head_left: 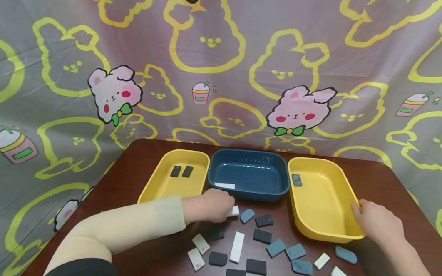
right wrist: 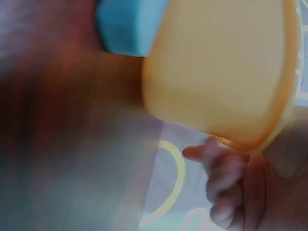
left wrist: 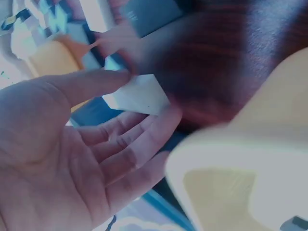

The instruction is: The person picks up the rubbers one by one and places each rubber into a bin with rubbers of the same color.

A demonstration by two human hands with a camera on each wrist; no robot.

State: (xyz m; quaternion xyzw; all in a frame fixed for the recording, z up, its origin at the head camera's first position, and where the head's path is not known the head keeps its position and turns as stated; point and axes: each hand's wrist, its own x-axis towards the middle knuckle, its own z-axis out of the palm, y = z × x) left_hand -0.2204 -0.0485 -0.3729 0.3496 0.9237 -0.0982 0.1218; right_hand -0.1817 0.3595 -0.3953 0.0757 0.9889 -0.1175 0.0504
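Probably light, stiff, slightly slippery; hold by long sides | white rectangular block [head_left: 234,211] pinched in left grip [head_left: 216,205], just outside 7 o'clock edge of blue tray [head_left: 253,195] | right grip [head_left: 381,221] grasping 4 o'clock rim of right-hand yellow tray [head_left: 322,203]

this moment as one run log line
left hand: pinches white block; right hand: at right yellow tray rim; left yellow tray: two black blocks; blue tray: white piece; right yellow tray: grey block

Evenly lit, fairly sharp in head view, glinting inside the blue tray [head_left: 256,178]. Bluish, hazy in left wrist view; streaked with glare on the table [left wrist: 274,29], soft at the yellow tray [left wrist: 216,149]. Heavily blurred, dimmer in right wrist view.
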